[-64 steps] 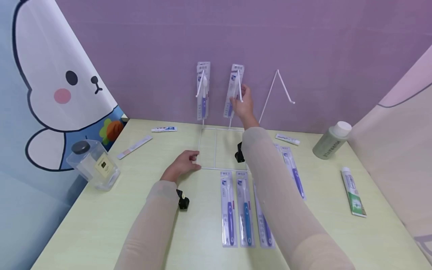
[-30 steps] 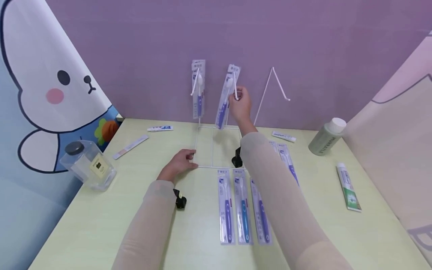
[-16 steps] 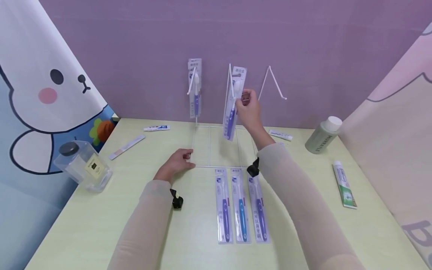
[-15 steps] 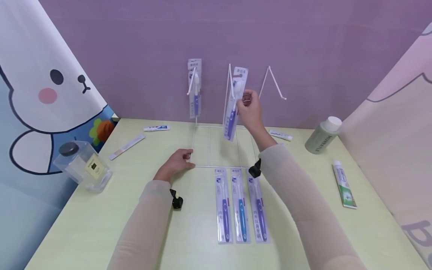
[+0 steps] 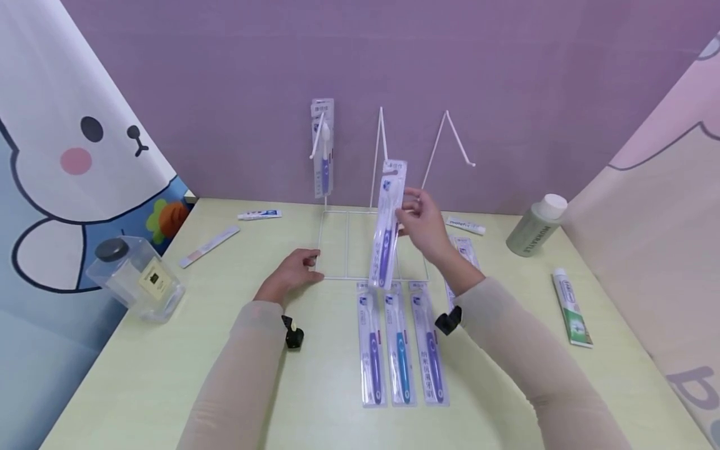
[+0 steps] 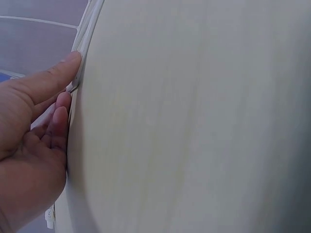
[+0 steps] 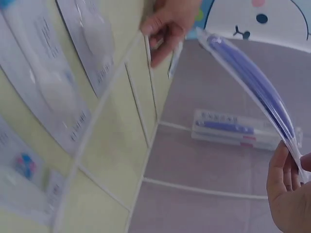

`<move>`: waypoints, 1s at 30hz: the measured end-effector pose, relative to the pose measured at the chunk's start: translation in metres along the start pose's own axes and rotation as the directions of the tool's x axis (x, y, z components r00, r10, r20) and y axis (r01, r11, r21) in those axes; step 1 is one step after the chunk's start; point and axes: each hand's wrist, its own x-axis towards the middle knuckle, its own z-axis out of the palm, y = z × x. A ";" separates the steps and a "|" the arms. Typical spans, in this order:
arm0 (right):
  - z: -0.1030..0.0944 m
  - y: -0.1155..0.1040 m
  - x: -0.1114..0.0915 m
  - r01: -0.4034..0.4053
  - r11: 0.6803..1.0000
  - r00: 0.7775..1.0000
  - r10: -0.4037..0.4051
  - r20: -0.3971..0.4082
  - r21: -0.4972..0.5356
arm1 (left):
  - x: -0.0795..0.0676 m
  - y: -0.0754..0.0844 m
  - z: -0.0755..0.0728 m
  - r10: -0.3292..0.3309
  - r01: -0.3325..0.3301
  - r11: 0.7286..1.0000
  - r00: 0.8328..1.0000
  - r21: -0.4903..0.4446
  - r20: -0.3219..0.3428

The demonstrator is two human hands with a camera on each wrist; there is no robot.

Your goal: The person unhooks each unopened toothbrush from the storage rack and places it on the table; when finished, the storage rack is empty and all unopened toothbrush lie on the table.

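Note:
My right hand (image 5: 425, 226) pinches the edge of a packaged toothbrush (image 5: 387, 228) with a purple handle. It is held up, slightly tilted, in front of the bare middle hook of a white wire display rack (image 5: 375, 279). The right wrist view shows that same toothbrush pack (image 7: 252, 80) edge-on. At the rack's front left corner my left hand (image 5: 291, 273) holds the wire between thumb and fingers; the left wrist view shows the thumb on the rack wire (image 6: 87, 43). More packaged toothbrushes (image 5: 323, 150) hang on the left hook. The right hook (image 5: 460, 136) is bare.
Three packaged toothbrushes (image 5: 400, 350) lie in a row before the rack. Others (image 5: 464, 250) lie partly hidden by my right arm. Toothpaste tubes (image 5: 572, 306), a grey-green bottle (image 5: 537, 226), a clear bottle (image 5: 137, 278) and a slim packet (image 5: 210, 246) surround it.
The toothbrush pack has come off the middle hook, forward past its tip, and then down in my right hand. My left hand stays at the rack's corner. The head view has shifted slightly.

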 end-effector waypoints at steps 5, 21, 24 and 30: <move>0.014 0.022 -0.025 -0.098 0.995 0.991 0.097 0.091 0.006 | 0.000 0.001 -0.002 -0.001 0.001 1.000 1.000 -0.001 0.007; 0.065 0.080 -0.080 -0.298 0.927 0.881 0.359 0.308 -0.229 | 0.001 0.002 -0.003 -0.024 0.024 0.999 0.999 -0.021 0.031; 0.069 0.083 -0.083 -0.282 0.908 0.865 0.380 0.327 -0.308 | 0.001 0.002 -0.003 -0.024 0.024 1.000 0.999 -0.012 0.033; 0.076 0.086 -0.087 -0.291 0.881 0.826 0.428 0.366 -0.373 | 0.001 0.003 -0.004 -0.042 0.043 0.999 0.999 -0.025 0.022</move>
